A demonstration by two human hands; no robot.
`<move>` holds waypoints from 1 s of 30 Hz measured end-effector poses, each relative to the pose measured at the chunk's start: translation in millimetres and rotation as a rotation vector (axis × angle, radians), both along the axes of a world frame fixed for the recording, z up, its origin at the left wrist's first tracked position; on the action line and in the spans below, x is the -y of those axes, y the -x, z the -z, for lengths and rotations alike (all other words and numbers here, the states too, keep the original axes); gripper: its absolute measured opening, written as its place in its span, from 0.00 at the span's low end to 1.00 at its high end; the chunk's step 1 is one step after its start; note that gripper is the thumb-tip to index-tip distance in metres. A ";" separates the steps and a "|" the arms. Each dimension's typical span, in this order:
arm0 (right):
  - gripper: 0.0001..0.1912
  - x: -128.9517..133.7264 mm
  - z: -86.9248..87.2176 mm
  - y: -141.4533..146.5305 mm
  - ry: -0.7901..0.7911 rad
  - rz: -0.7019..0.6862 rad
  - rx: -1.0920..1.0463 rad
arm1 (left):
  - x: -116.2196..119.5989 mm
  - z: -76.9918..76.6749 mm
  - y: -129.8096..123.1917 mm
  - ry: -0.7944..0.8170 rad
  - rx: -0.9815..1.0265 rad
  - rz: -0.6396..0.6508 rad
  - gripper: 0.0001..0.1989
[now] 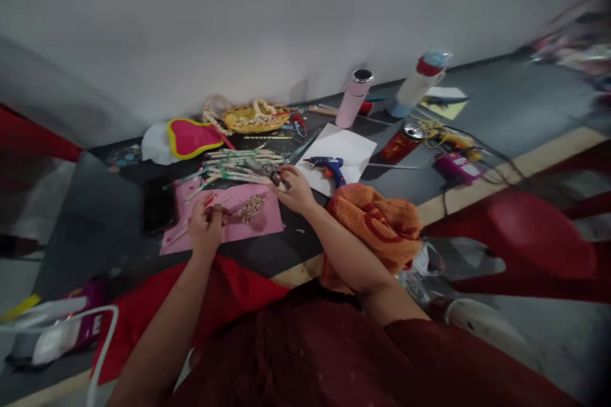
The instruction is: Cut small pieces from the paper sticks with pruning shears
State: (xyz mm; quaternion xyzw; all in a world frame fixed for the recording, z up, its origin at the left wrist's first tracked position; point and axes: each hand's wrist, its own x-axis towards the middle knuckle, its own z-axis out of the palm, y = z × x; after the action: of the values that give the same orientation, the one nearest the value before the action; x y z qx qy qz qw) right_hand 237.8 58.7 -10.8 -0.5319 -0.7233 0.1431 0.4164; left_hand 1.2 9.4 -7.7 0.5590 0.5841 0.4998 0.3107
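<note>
The left hand (pixel 206 227) is curled almost shut, its thumb and fingers pinching a thin brown stick (pixel 216 210) above a sheet of pink paper (pixel 267 224). The right hand (pixel 296 191) is also nearly closed, gripping a small pale piece (pixel 282 183) at the end of a dark object (pixel 260 168) too blurred to identify. A woven lattice of small sticks (pixel 251 208) lies on the pink paper at the left hand's 2 o'clock. At 12 o'clock from the hands are a bundle of green-and-cream sticks (pixel 233 165) and, farther off, a yellow basket (pixel 255 117). A blue glue gun (pixel 331 168) rests on white paper (pixel 347 149) at the right hand's 3 o'clock, and an orange towel (pixel 377 226) sits at 4 o'clock.
</note>
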 end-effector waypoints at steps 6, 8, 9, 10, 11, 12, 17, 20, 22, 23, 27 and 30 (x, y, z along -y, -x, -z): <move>0.15 1.9 1.1 3.4 -0.036 0.000 -0.004 | 1.9 2.2 -0.7 -0.037 0.057 0.047 0.19; 0.15 1.7 2.9 4.4 -0.034 0.009 0.027 | 1.8 2.8 -1.2 -0.020 0.027 0.075 0.19; 0.14 1.6 3.0 4.4 -0.031 0.022 0.044 | 1.3 3.5 -0.7 -0.015 0.018 0.081 0.18; 0.14 1.8 2.4 4.1 -0.029 0.042 0.065 | 0.5 4.3 0.1 -0.013 0.012 0.090 0.18; 0.14 2.3 1.2 3.4 -0.029 0.070 0.093 | -0.4 5.1 1.0 -0.018 0.010 0.090 0.17; 0.14 3.1 -0.6 2.3 -0.033 0.103 0.130 | -1.3 5.9 1.9 -0.026 0.013 0.086 0.17; 0.16 7.6 -7.5 -4.1 -0.022 0.217 0.351 | -2.4 4.7 1.6 -0.082 0.031 0.060 0.14; 0.18 7.3 -4.2 -4.9 0.096 0.193 0.457 | 0.4 0.4 -1.0 -0.045 0.016 0.091 0.13; 0.20 6.5 -1.0 -4.3 0.171 0.176 0.517 | 2.9 -1.8 -2.3 0.016 0.000 0.154 0.12; 0.21 6.1 0.4 -3.9 0.195 0.173 0.536 | 4.1 -2.1 -2.7 0.040 0.000 0.189 0.12; 0.22 5.4 3.7 -2.6 0.213 0.216 0.567 | 7.2 3.1 -3.0 0.048 0.102 0.216 0.11; 0.22 5.0 6.8 -2.7 0.202 0.261 0.583 | 8.3 8.1 -1.2 -0.003 0.162 0.151 0.11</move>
State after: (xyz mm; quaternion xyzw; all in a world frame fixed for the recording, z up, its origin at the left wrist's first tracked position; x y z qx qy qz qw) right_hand 240.5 53.6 -17.6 -0.6772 -0.7199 0.0014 0.1522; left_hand 2.5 1.2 -15.8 0.5596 0.5126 0.5194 0.3928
